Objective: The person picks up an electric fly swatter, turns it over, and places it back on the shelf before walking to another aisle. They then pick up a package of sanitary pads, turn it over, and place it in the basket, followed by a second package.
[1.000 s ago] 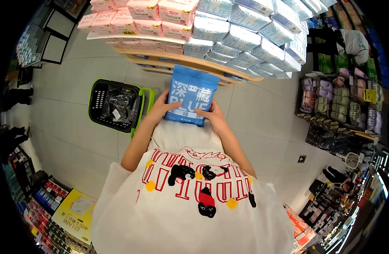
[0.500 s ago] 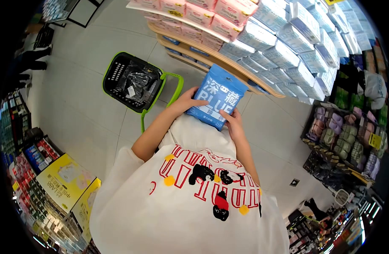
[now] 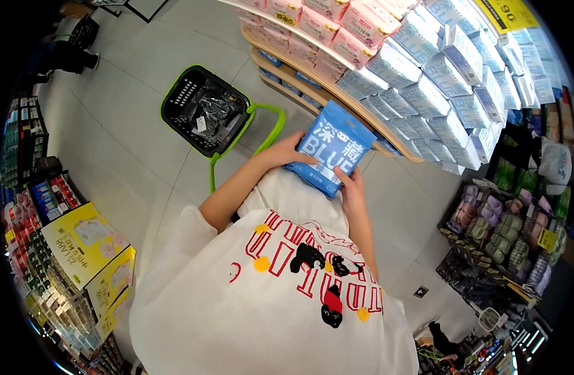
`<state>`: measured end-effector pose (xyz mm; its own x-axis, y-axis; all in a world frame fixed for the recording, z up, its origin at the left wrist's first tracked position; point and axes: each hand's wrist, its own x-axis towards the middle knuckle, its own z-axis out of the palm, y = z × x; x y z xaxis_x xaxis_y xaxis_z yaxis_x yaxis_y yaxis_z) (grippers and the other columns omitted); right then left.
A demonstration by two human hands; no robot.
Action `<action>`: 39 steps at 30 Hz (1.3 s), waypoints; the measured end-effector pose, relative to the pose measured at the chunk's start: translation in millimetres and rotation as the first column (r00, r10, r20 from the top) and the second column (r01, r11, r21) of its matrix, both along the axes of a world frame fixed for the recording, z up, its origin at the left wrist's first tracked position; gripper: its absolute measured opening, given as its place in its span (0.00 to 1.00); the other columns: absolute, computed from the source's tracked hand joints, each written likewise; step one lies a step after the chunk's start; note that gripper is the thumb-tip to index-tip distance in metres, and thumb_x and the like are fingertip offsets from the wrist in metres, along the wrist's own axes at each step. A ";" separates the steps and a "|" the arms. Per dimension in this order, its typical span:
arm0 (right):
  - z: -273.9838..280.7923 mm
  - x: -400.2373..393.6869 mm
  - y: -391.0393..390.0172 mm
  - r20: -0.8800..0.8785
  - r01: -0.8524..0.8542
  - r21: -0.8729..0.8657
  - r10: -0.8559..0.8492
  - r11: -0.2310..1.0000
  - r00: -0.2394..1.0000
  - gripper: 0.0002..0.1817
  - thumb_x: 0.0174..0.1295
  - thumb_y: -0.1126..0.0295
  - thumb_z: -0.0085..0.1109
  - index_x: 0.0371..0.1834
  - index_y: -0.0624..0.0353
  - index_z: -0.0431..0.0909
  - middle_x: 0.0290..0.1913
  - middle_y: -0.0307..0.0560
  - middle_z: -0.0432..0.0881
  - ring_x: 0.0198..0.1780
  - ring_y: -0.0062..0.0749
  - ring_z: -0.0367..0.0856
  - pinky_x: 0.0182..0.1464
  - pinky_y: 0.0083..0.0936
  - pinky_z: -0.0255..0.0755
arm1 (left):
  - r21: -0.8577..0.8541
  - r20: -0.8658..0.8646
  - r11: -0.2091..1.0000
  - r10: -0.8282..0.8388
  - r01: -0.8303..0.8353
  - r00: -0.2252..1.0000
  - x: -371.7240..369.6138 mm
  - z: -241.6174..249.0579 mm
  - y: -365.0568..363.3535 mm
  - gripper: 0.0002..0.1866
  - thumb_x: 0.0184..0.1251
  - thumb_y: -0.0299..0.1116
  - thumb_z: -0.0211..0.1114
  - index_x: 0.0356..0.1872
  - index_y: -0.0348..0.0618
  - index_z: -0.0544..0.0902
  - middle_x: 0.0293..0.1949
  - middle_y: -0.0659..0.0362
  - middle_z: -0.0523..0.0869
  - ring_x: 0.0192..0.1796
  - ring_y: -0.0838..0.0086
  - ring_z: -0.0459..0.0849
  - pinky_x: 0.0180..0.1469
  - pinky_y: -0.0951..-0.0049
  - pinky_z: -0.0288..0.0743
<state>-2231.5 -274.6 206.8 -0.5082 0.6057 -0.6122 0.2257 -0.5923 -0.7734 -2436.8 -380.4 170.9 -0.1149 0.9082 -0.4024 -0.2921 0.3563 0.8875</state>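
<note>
A blue packet (image 3: pixel 334 147) with white lettering, "BLUE" among it, is held in front of my body by both hands. My left hand (image 3: pixel 288 153) grips its left edge, with the thumb lying over the front. On the lower right side, my right hand (image 3: pixel 352 185) grips it, thumb on the front too. The fingers behind the packet are hidden. To the left, on the floor, stands a black shopping basket (image 3: pixel 185 125) with a green rim and a green handle. Inside it lies a dark item in clear wrapping (image 3: pixel 213 114) with a white tag.
A shelf (image 3: pixel 312 107) ahead carries pink packs (image 3: pixel 318 26) and stacked light-blue packs (image 3: pixel 429 94). Slippers (image 3: pixel 503 234) fill a rack at right. Yellow signs (image 3: pixel 85 242) top a goods display at left. Another person's dark-clothed legs (image 3: pixel 74 57) show far left.
The view has shifted slightly, so the basket, shelf and packet sit a little farther right. Both hands keep their hold on the packet. The person at far left has changed position.
</note>
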 end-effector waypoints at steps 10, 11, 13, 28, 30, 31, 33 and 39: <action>-5.3 47.9 -12.9 -0.051 0.137 0.112 -0.132 0.984 0.990 0.28 0.55 0.68 0.68 0.56 0.65 0.68 0.49 0.48 0.78 0.47 0.28 0.78 0.51 0.23 0.71 | 0.266 -0.892 0.928 0.339 -0.261 0.297 11.1 -21.9 -39.6 0.31 0.52 0.42 0.71 0.55 0.36 0.73 0.56 0.44 0.73 0.59 0.53 0.71 0.61 0.62 0.65; -8.6 55.2 -14.8 -0.062 0.190 0.077 -0.185 0.979 0.981 0.27 0.55 0.68 0.68 0.56 0.66 0.68 0.49 0.48 0.78 0.47 0.29 0.78 0.51 0.23 0.71 | 0.254 -0.897 0.937 0.321 -0.241 0.303 15.3 -39.0 -54.1 0.31 0.52 0.42 0.71 0.55 0.36 0.73 0.56 0.44 0.73 0.59 0.53 0.71 0.61 0.62 0.65; -18.2 73.3 -18.4 -0.039 0.239 0.047 -0.237 0.970 0.971 0.27 0.57 0.68 0.66 0.57 0.65 0.67 0.50 0.48 0.78 0.49 0.29 0.78 0.51 0.25 0.72 | -0.067 -0.930 0.955 0.045 -0.288 0.365 20.5 -58.1 -81.7 0.26 0.54 0.41 0.69 0.50 0.36 0.76 0.50 0.44 0.78 0.53 0.54 0.77 0.56 0.63 0.70; -23.9 136.2 -59.7 -0.018 0.213 0.153 -0.213 0.965 0.977 0.31 0.52 0.67 0.70 0.56 0.67 0.67 0.50 0.51 0.78 0.49 0.33 0.78 0.52 0.26 0.72 | -0.279 -0.746 0.927 -0.044 -0.252 0.665 58.7 -62.1 -132.0 0.23 0.53 0.44 0.67 0.38 0.32 0.76 0.37 0.38 0.82 0.43 0.45 0.81 0.45 0.55 0.73; -20.7 142.3 -67.3 -0.024 0.210 0.154 -0.209 0.965 0.978 0.30 0.52 0.68 0.70 0.56 0.67 0.67 0.49 0.51 0.78 0.48 0.32 0.78 0.51 0.25 0.72 | -0.320 -0.734 0.923 -0.099 -0.214 0.672 63.4 -52.3 -128.9 0.25 0.53 0.43 0.67 0.41 0.29 0.77 0.36 0.40 0.82 0.40 0.50 0.81 0.44 0.59 0.73; -18.8 145.7 -71.0 -0.034 0.220 0.149 -0.217 0.964 0.975 0.30 0.52 0.69 0.70 0.56 0.67 0.68 0.49 0.50 0.79 0.48 0.31 0.78 0.51 0.25 0.72 | -0.327 -0.737 0.919 -0.102 -0.220 0.669 65.5 -47.7 -128.2 0.25 0.52 0.44 0.66 0.41 0.29 0.77 0.37 0.39 0.82 0.42 0.49 0.81 0.45 0.58 0.73; -24.2 149.6 -69.5 -0.046 0.218 0.133 -0.214 0.967 0.976 0.29 0.53 0.69 0.69 0.56 0.66 0.68 0.48 0.49 0.79 0.47 0.30 0.78 0.52 0.25 0.71 | -0.321 -0.766 0.916 -0.102 -0.241 0.634 66.8 -46.6 -121.8 0.25 0.51 0.44 0.66 0.40 0.29 0.77 0.37 0.39 0.82 0.42 0.48 0.81 0.45 0.58 0.73; -46.9 170.3 -81.2 -0.066 0.273 0.163 -0.266 0.948 0.962 0.30 0.53 0.68 0.70 0.56 0.67 0.68 0.49 0.50 0.77 0.47 0.30 0.77 0.52 0.23 0.70 | -0.341 -0.776 0.914 -0.142 -0.220 0.614 92.7 -44.3 -125.8 0.22 0.51 0.44 0.66 0.37 0.34 0.76 0.36 0.38 0.81 0.42 0.47 0.81 0.45 0.55 0.73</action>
